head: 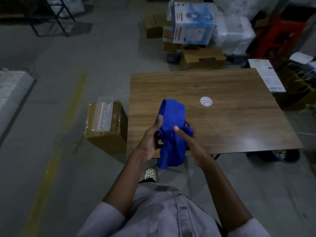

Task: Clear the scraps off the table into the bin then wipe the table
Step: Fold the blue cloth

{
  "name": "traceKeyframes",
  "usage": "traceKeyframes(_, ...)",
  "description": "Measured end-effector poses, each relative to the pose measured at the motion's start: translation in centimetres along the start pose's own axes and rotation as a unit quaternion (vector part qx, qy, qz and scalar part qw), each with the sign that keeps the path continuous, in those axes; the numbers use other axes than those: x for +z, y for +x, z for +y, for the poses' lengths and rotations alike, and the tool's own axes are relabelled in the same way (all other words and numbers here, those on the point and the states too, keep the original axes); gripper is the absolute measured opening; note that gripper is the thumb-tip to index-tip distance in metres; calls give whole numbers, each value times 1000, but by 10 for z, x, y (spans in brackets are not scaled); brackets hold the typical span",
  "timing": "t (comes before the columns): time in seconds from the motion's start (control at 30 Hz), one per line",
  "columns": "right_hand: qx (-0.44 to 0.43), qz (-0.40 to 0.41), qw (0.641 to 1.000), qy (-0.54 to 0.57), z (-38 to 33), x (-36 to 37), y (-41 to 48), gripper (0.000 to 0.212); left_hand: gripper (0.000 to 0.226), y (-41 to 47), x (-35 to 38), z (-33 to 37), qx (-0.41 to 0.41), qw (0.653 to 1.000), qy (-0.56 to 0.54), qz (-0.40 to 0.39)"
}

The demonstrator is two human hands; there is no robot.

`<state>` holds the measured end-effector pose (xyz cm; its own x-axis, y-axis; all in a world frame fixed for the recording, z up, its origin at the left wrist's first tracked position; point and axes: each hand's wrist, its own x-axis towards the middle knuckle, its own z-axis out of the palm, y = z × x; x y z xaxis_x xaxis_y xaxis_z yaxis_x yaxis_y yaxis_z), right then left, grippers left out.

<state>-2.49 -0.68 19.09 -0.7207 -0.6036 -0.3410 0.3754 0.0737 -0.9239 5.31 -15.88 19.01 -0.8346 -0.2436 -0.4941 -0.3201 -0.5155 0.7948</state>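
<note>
A blue cloth (172, 124) hangs bunched between both my hands, over the near left corner of the wooden table (230, 120). My left hand (151, 142) grips its left side with the thumb on top. My right hand (191, 142) holds the right side, thumb pressed on the cloth. The cloth's lower end dangles below the table edge. A round white sticker (206, 101) with red print lies on the tabletop, right of the cloth. A dark bin (280, 155) shows partly under the table's near right corner.
A cardboard box (106, 132) with a clear plastic tray (103, 115) on top stands left of the table. Stacked cartons (201, 59) and a blue-white box (193, 23) crowd the far side. A white box (266, 76) sits at the right. A yellow floor line (56, 146) runs on the left.
</note>
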Motion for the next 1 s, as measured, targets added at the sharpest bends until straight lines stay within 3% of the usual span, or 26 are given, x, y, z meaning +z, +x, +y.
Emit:
traceKeyframes(0.13, 1, -10, 1000, -30, -5, 9, 18, 70, 56, 18, -2, 23, -8, 998, 63, 17)
traceKeyframes(0.27, -29, 17, 998, -43, -13, 20, 36, 61, 27, 33, -8, 35, 76, 992, 78, 66)
traceKeyframes(0.4, -69, 75, 990, -102, -17, 31, 52, 49, 10, 48, -17, 41, 186, 959, 146, 155)
traceKeyframes(0.47, -91, 97, 981, -139, -17, 35, 59, 47, 15, 51, -13, 43, 214, 932, 247, 156)
traceKeyframes(0.57, -93, 99, 981, -138, -22, 40, 65, 35, 35, 52, -1, 37, 240, 887, 382, 99)
traceKeyframes(0.63, -95, 135, 978, -128, -25, 41, 66, 36, 40, 55, 1, 34, 243, 894, 373, 53)
traceKeyframes(0.77, -66, 159, 983, -62, -27, 37, 69, 64, 51, 62, -10, 40, 217, 950, 222, 17)
traceKeyframes(1.0, -50, 140, 989, -11, -40, 32, 66, 69, 58, 72, 4, 54, 250, 924, 284, 53)
